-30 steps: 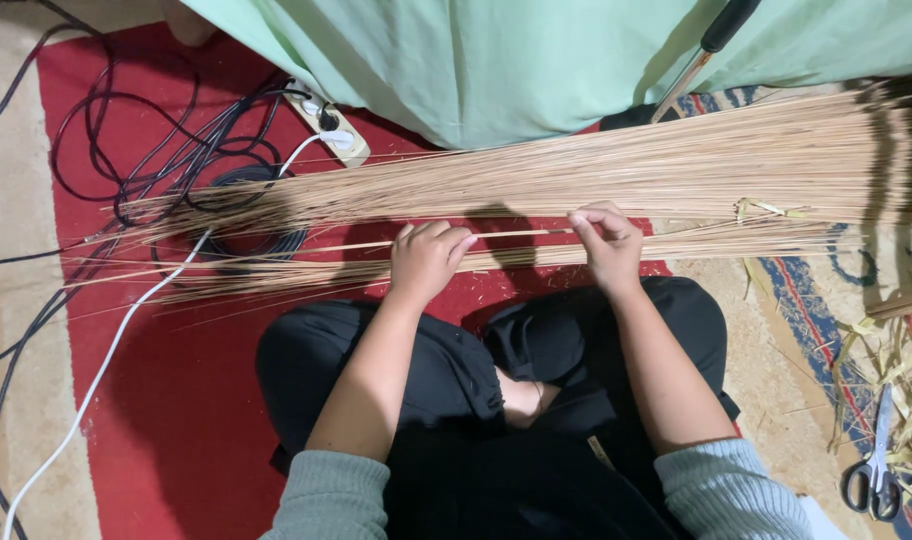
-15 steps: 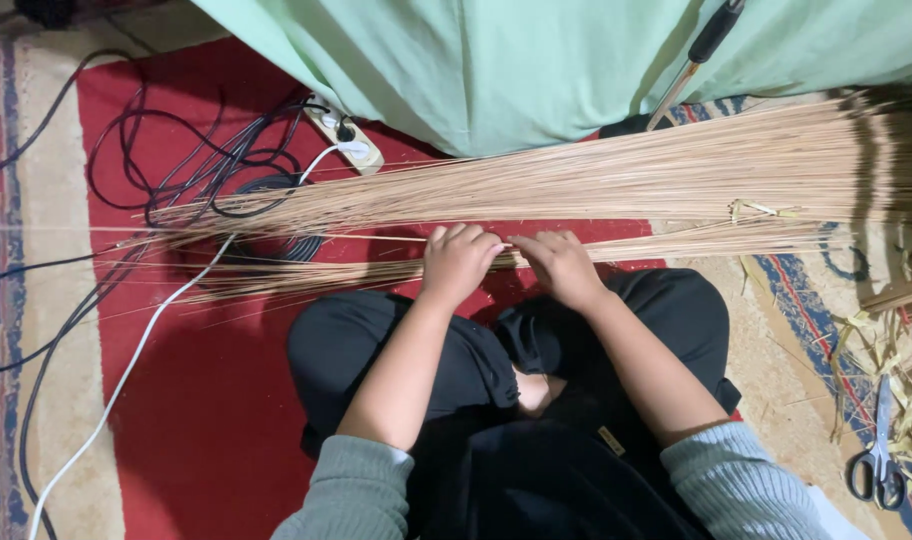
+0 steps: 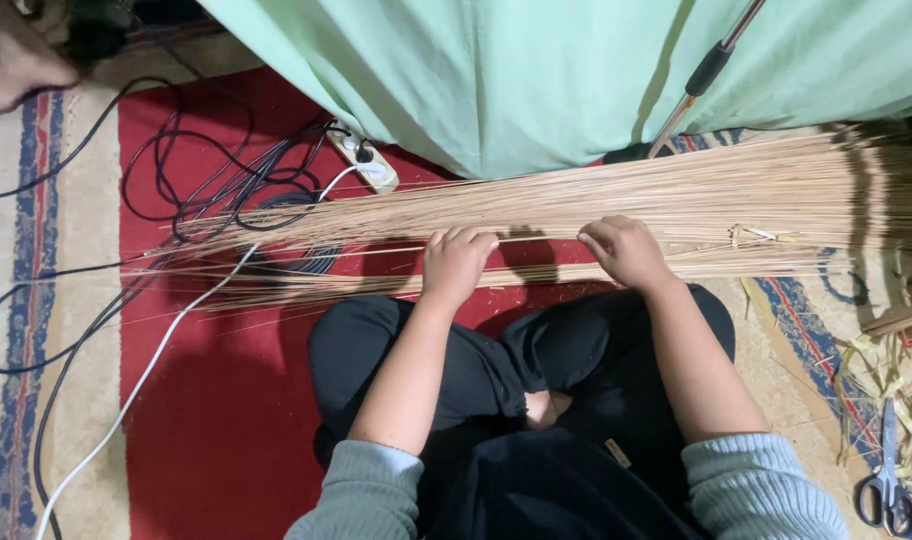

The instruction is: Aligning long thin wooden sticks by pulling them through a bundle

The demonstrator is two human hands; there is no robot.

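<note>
Left hand [image 3: 456, 262] and right hand [image 3: 624, 250] rest on the long bundle of thin tan sticks [image 3: 576, 215], fingers curled down and pressed together on the strands. The bundle lies across the red rug [image 3: 206, 420], reaching its right edge, scissors [image 3: 884, 490] near that corner.

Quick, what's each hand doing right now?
Left hand: curled on the long tan straw sticks; grip cannot be told.
Right hand: same.

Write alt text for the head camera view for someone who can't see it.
Seen from above, a seated person's left hand and right hand rest on a long bundle of thin tan sticks lying across a red rug, with cables at left and scissors at lower right.
</note>
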